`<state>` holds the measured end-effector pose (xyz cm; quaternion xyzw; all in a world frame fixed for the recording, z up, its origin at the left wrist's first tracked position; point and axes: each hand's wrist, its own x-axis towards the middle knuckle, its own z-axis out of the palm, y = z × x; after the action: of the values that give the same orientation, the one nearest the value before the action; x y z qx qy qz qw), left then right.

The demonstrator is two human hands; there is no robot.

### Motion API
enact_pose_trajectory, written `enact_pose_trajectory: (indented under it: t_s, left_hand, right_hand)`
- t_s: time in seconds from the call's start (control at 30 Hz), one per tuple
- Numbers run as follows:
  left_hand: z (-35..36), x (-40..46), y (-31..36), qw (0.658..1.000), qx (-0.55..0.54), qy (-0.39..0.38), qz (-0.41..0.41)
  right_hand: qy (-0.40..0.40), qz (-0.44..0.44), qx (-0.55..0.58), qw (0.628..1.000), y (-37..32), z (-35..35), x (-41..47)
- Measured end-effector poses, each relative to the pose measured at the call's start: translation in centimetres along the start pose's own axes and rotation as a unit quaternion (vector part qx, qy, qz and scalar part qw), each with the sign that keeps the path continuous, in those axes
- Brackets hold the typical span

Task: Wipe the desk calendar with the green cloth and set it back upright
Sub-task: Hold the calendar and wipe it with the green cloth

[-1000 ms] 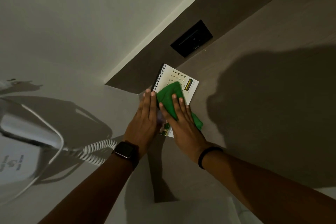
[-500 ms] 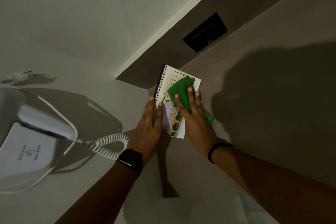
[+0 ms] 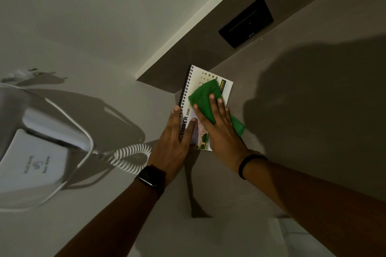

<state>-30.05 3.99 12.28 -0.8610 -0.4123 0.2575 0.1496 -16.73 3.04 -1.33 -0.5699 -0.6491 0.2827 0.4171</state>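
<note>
the desk calendar [image 3: 205, 108] lies flat on the bench [image 3: 292, 152], near its back edge where the dark upstand rises, with the spiral binding on its left side. the left hand [image 3: 174, 142] lies flat and open, fingers [image 3: 176, 115] stretched along the binding, pinning the calendar rather than gripping it. the right hand [image 3: 219, 125] presses the green cloth [image 3: 205, 98] onto the page with fingers spread and extended, not curled around anything; a tail of cloth trails off the calendar's right edge. to wipe well, keep the left palm firm so the page does not slide, sweep toward the far corner by the printed dates, and gather the loose tail under the palm. the calendar is not yet upright.
</note>
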Motion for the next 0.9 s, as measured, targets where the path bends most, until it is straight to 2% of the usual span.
enact_pose_trajectory:
  t_s: [0.07,0.1,0.23,0.4,0.43,0.57,0.6,0.73,0.77,0.87,0.9]
  left_hand:
    - [0.1,0.0,-0.1,1.0,0.005,0.008,0.0]
    - [0.2,0.0,-0.2,1.0,0.005,0.009,-0.001]
    - [-0.1,0.0,-0.6,1.0,0.022,0.006,0.01]
    - [-0.4,0.0,-0.4,1.0,0.028,0.001,0.007]
    - [-0.4,0.0,-0.4,1.0,0.027,0.002,0.003]
    - [-0.4,0.2,-0.3,0.999,0.048,-0.009,0.004]
    - [-0.4,0.2,-0.3,0.998,0.054,-0.01,0.008]
    - [-0.3,0.3,0.0,0.997,0.069,-0.008,0.017]
    - [-0.3,0.4,0.1,0.997,0.07,-0.009,0.017]
    - [-0.4,0.3,0.1,0.998,0.069,-0.002,0.012]
    - [-0.5,0.3,0.2,0.998,0.066,0.0,0.008]
  right_hand:
    - [-0.007,-0.046,-0.02,0.999,0.7,0.3,-0.8]
    - [-0.002,-0.041,-0.021,0.999,1.2,0.2,-0.9]
    - [0.037,0.069,0.025,0.997,0.7,-0.2,0.7]
    - [-0.009,-0.05,-0.026,0.998,0.9,0.1,0.2]
    - [-0.008,-0.036,-0.022,0.999,1.2,0.1,0.0]
    - [0.017,0.111,0.058,0.992,0.2,-1.1,2.1]
    - [0.016,0.106,0.067,0.992,-0.3,-1.4,2.6]
    - [-0.027,-0.027,0.025,0.999,-0.1,-0.9,1.3]
    - [-0.031,-0.014,0.024,0.999,0.4,-0.7,0.7]
    - [-0.009,0.112,0.058,0.992,0.5,-1.2,1.8]
    - [-0.004,0.13,0.076,0.989,0.1,-1.5,2.7]
